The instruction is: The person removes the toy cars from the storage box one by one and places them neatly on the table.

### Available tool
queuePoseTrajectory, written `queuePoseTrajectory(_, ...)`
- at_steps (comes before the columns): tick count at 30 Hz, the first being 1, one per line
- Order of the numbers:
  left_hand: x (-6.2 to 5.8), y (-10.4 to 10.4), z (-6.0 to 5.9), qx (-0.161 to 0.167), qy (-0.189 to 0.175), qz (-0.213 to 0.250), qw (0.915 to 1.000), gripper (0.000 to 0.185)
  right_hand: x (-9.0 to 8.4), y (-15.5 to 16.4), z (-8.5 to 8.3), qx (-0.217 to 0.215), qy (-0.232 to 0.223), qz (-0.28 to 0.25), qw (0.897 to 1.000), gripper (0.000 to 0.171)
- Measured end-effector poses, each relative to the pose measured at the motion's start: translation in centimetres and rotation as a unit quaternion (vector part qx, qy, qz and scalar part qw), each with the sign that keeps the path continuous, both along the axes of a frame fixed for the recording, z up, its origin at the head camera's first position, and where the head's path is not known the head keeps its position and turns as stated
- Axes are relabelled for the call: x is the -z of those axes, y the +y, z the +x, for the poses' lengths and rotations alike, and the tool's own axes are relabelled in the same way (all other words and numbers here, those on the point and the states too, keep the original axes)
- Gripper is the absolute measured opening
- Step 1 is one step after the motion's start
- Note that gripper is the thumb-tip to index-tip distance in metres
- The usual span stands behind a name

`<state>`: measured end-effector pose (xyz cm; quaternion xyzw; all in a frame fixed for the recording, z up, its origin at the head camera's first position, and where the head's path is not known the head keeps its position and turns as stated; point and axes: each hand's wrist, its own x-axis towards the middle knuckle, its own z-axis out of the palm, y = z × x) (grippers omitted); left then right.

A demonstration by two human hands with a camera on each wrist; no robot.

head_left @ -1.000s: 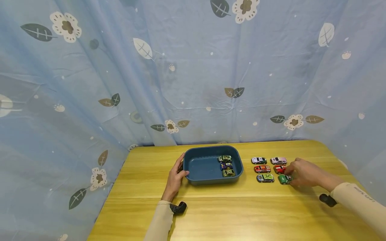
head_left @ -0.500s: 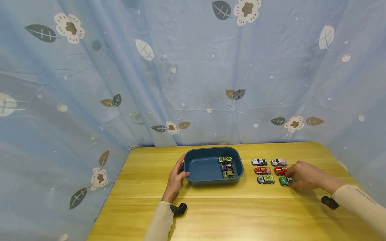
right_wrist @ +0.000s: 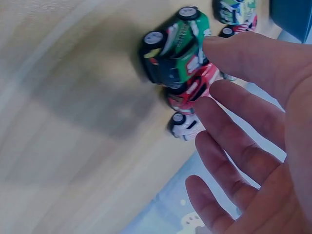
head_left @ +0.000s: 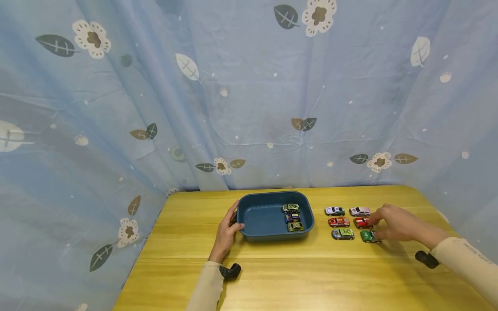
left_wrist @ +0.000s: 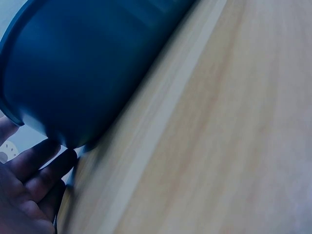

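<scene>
Green toy car (head_left: 368, 236) sat nearest you in the right-hand row; light, hard, free-rolling, best pinched by its sides; your right hand (head_left: 393, 223) hovered spread-fingered beside it; your left hand (head_left: 226, 229) lay relaxed against the blue tub (head_left: 249, 233).

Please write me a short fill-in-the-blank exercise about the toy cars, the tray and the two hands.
1. The blue tray holds ____ toy cars.
2. On the table beside the tray stand ____ toy cars, in two columns.
3. The left hand rests against the tray's ____ end.
4. The right hand, fingers spread, is beside the green car and the ____ car behind it.

Missing words: three; six; left; red
</scene>
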<state>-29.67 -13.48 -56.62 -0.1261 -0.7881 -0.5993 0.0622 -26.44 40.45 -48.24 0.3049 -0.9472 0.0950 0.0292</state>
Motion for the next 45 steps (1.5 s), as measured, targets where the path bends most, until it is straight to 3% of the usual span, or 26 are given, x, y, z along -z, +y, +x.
queuePoseTrajectory(5, 0.3, -0.1, 0.2, 0.0, 0.0, -0.001, 1.0, 0.08, -0.7, -1.1, -0.3, 0.011, 0.012, -0.008, 1.0, 0.02)
queuePoseTrajectory(12, 0.7, -0.3, 0.2, 0.004, 0.004, 0.007, 1.0, 0.08, -1.8, -2.7, -1.5, 0.011, 0.087, -0.036, 0.995, 0.012)
queuePoseTrajectory(26, 0.4, -0.1, 0.5, 0.0, -0.001, 0.001, 1.0, 0.081, -3.8, -7.2, -4.5, 0.028, 0.108, -0.086, 0.99, 0.013)
queuePoseTrajectory(34, 0.2, -0.1, 0.1, 0.004, 0.004, 0.001, 1.0, 0.08, -4.0, -10.9, -6.2, 0.023, 0.075, -0.106, 0.991, 0.004)
queuePoseTrajectory(45, -0.1, 0.1, -0.1, 0.006, 0.01, 0.004, 0.9999, 0.08, -2.0, -16.3, -8.0, 0.008, -0.007, -0.146, 0.989, 0.014)
